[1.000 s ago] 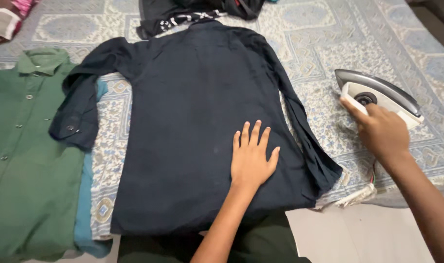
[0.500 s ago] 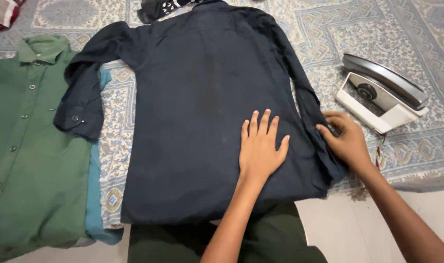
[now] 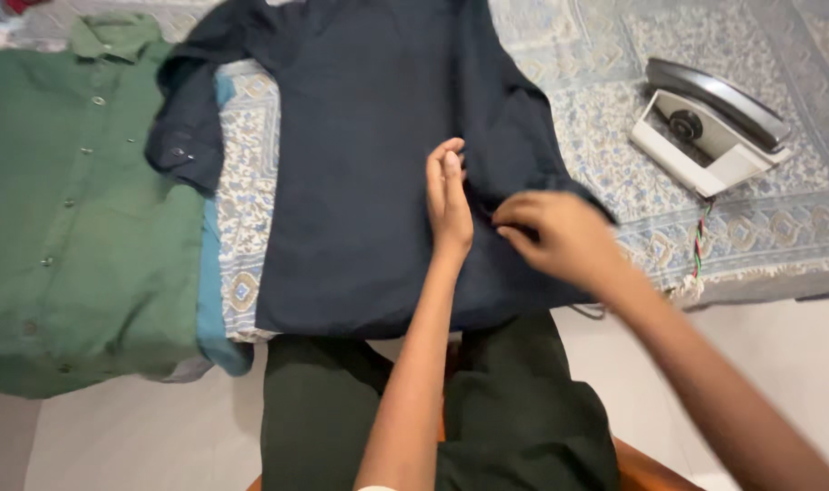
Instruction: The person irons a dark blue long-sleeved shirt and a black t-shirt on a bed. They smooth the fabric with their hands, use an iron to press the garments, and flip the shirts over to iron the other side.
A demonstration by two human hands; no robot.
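Looking down from head height, a patterned blue and cream bedsheet (image 3: 614, 164) covers the whole surface, and on it lies a dark navy shirt (image 3: 369, 164), spread flat on its front, filling the middle of the view. To its left lies a green buttoned shirt (image 3: 78, 227), laid flat, its edge just beside the navy shirt's left sleeve (image 3: 189, 127). To the right, well apart from the hands, an electric iron (image 3: 710, 127) rests tipped on the sheet, its striped cord trailing toward the near edge. The right hand (image 3: 560, 238) pinches the navy shirt's right sleeve (image 3: 532, 136) near its cuff, fingers closed on the cloth, drawing it inward over the shirt's body. The left hand (image 3: 449, 195) stands on edge on the shirt, fingers straight and pressed together, just beside the right hand. Folding well here seems to call for keeping that upright palm firm as a straight crease line, and laying the sleeve over without bunching.
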